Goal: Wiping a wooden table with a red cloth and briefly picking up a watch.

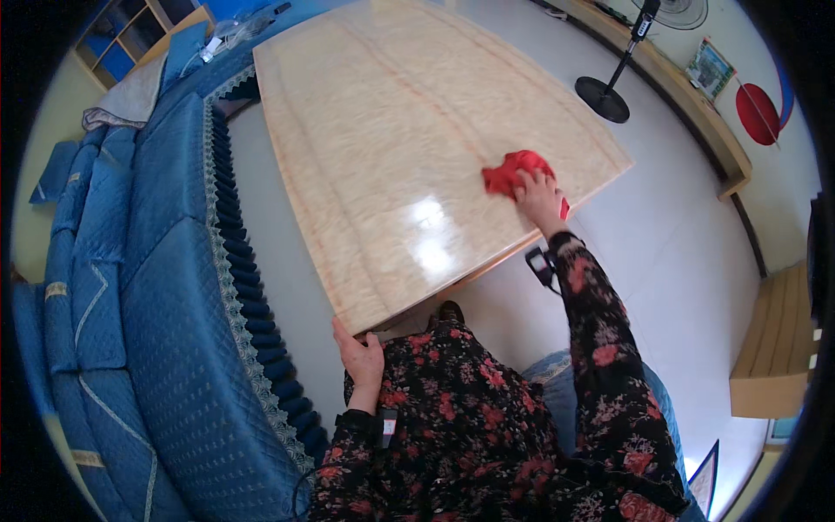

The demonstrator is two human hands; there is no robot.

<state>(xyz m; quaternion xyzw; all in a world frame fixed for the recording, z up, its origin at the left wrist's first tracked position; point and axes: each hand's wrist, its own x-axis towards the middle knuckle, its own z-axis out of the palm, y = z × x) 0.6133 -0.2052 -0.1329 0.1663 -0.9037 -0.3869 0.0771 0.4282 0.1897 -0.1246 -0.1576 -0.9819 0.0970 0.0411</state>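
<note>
A large glossy table (pixel 374 157) with a cream, marbled top and faint orange streaks stretches out before me. Near its right front edge, my right hand (pixel 541 198) presses a crumpled red cloth (pixel 519 168) against the surface, fingers closed over it. A bit of red also shows beside the wrist. My left hand (pixel 360 358) rests at the table's near left corner, thumb and fingers spread around the edge, with nothing visible in it. Some of its fingertips are hidden at the corner.
Along the left runs a long blue quilted sofa (pixel 174 296) with cushions and a lace-trimmed skirt. A black standing fan (pixel 602 98) is on the pale floor at the far right, by a wall ledge (pixel 678 78). A slatted brown box (pixel 770 348) stands at right.
</note>
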